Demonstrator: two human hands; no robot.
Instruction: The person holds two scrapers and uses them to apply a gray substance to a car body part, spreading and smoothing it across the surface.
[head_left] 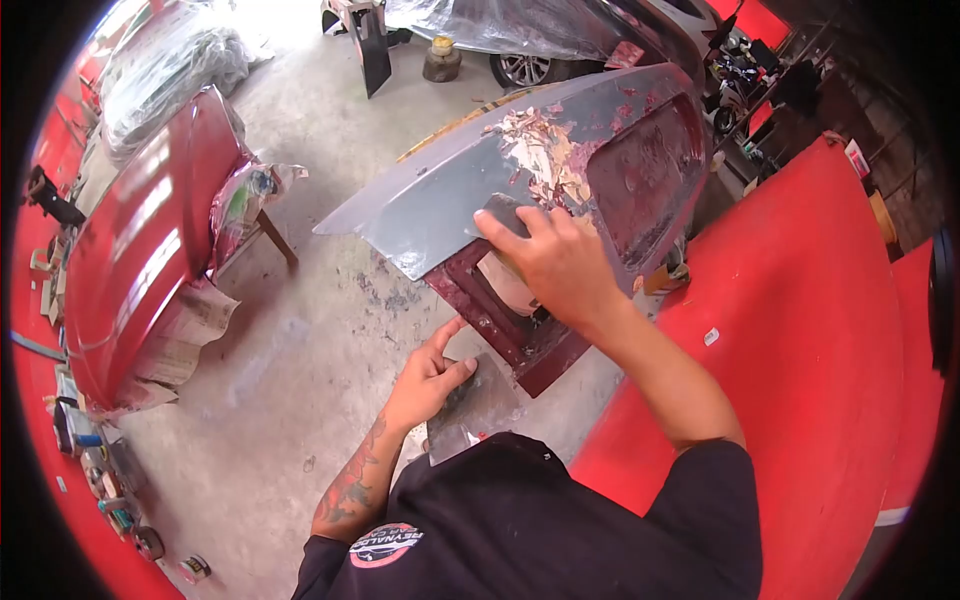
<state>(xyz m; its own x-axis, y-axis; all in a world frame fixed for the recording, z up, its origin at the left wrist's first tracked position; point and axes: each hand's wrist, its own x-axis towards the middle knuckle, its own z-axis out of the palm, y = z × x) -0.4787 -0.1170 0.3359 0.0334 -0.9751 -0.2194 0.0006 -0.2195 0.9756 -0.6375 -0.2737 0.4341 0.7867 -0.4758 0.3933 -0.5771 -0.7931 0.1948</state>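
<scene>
A car body panel (420,200), grey above and dark red below, stands before me with peeled paint flakes (545,160) on its upper part. My right hand (550,262) is closed round a small dark block (502,216), held at the panel's grey surface near its lower edge. Below and left of the panel, my left hand (428,380) grips a flat greyish plate (475,405) by its upper left edge, with the thumb on top and the index finger stretched towards the panel.
A glossy red car panel (140,250) with masking paper stands on the left. Plastic-covered cars (520,25) are at the back. A red wall (770,370) runs along the right. Tools and cans (120,500) lie at the lower left.
</scene>
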